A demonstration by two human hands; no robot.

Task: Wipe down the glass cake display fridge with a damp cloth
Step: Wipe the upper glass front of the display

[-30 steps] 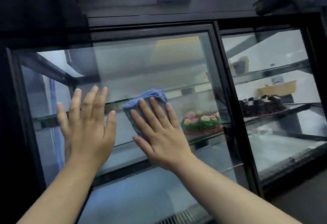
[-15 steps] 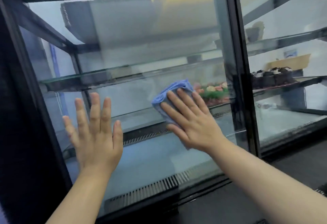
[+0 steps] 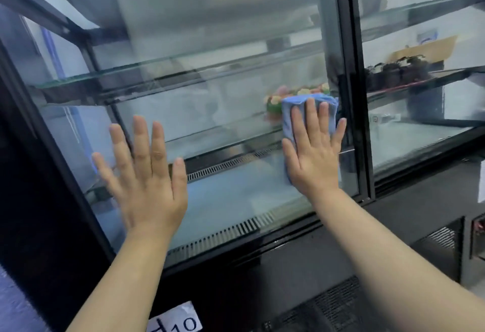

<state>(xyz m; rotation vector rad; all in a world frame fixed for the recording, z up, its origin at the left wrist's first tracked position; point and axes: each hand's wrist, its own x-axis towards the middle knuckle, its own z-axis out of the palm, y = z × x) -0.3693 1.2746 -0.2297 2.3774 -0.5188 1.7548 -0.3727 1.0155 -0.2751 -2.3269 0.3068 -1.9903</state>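
Head, fridge (image 3: 351,43): flowered cake (image 3: 275,100) inside; dark cakes (image 3: 393,72) right compartment.
Right hand (image 3: 313,156): flat, pressing cloth (image 3: 295,107) on glass (image 3: 223,127).
Left hand (image 3: 147,187): flat, empty.

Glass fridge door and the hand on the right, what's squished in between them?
A folded blue cloth lies between the right hand and the clear glass fridge door; straight fingers press it flat. The head view shows it.

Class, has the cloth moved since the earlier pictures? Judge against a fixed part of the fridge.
Yes. The cloth, pressed by the right hand, slid right: from mid-pane to beside the black frame post.
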